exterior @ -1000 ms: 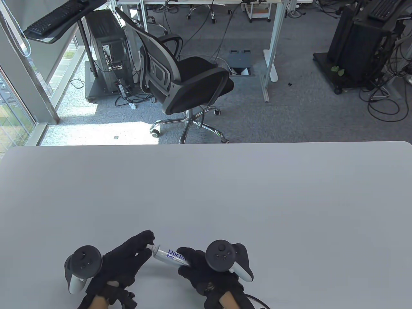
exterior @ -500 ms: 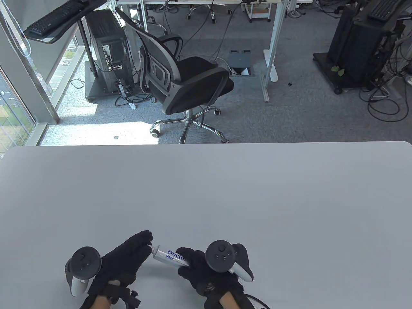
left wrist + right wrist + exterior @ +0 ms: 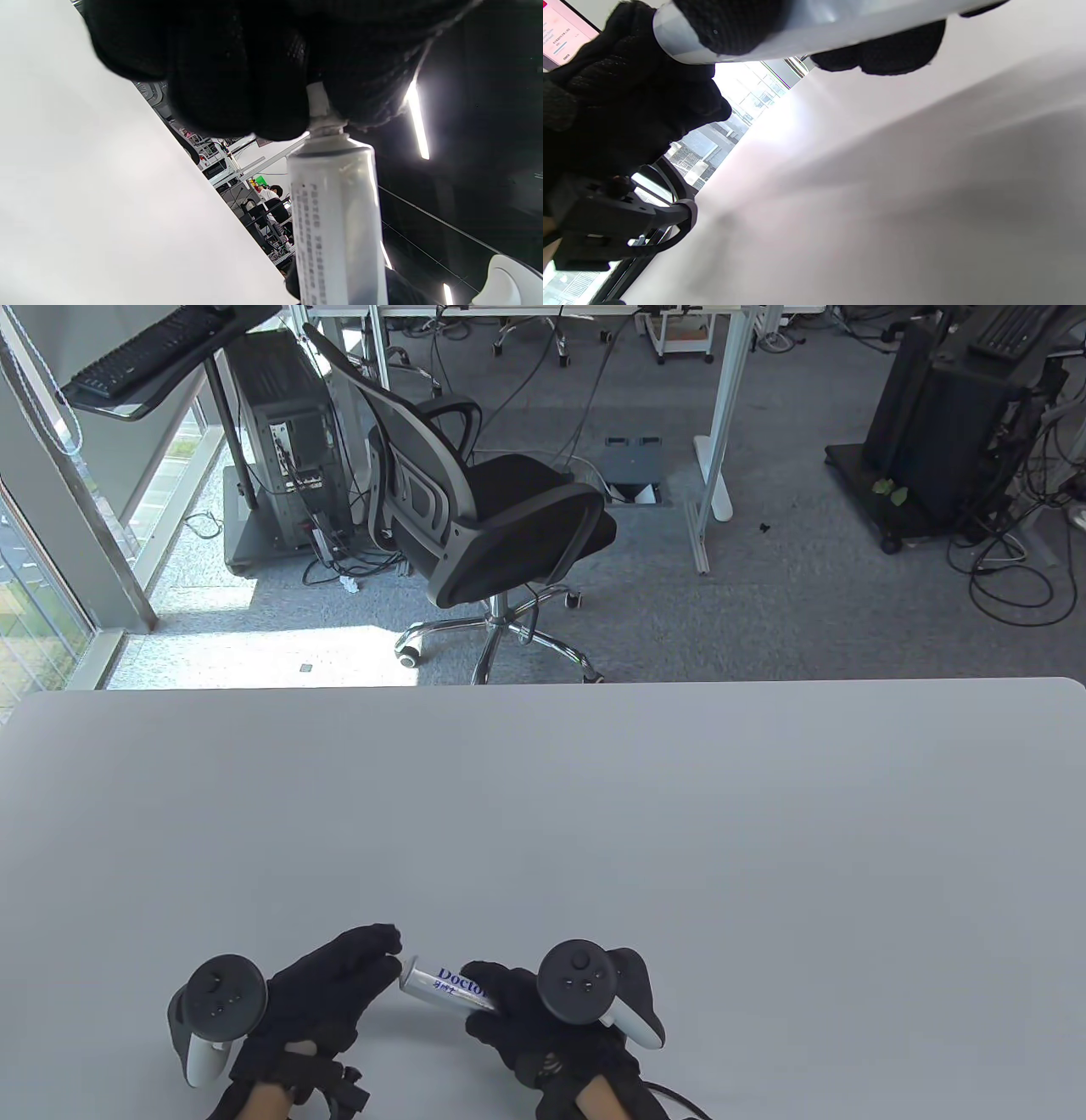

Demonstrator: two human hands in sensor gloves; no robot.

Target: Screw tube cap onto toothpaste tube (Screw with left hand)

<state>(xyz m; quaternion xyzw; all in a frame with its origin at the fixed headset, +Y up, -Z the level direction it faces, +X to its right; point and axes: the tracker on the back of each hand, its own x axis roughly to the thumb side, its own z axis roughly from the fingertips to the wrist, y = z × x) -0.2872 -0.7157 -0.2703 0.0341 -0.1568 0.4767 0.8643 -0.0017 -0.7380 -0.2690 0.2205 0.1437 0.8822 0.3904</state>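
White toothpaste tube in right hand, left fingers pinching its cap end

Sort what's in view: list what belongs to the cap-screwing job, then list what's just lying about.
Job:
toothpaste tube, held by the right hand
tube cap, pinched at the nozzle by the left hand
table, under both hands

Lying about:
office chair
keyboard
computer tower
floor cables

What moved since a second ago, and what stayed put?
Both hands and the toothpaste tube slid a little toward the table's near edge. The left hand stays closed around the cap end, fingertips curled a bit lower; the right hand still grips the tube's body. The cap itself is hidden under the fingers.
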